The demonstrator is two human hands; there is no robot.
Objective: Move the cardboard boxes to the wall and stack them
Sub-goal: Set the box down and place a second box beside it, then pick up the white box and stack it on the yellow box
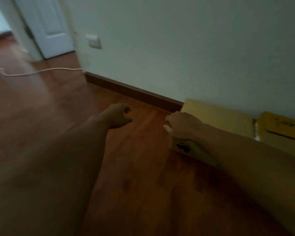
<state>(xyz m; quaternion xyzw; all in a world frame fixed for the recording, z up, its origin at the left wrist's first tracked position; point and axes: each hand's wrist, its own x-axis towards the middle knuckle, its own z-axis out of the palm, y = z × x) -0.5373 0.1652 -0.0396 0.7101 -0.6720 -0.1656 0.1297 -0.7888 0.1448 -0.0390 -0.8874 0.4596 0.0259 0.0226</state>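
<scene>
A cardboard box (216, 116) lies on the wooden floor against the pale wall (177, 48), with a black print on its near side. A second cardboard box (283, 132) sits to its right, also by the wall, partly cut off by the frame edge. My right hand (180, 125) rests on the left corner of the first box, fingers curled over its edge. My left hand (117, 116) hovers over bare floor to the left of that box, fingers loosely curled and holding nothing. The view is blurred.
A dark baseboard (134, 92) runs along the wall. A thin white cable (41, 71) crosses the floor at the upper left. A white door (48, 26) stands at the far left, with a wall switch plate (93, 41) beside the corner.
</scene>
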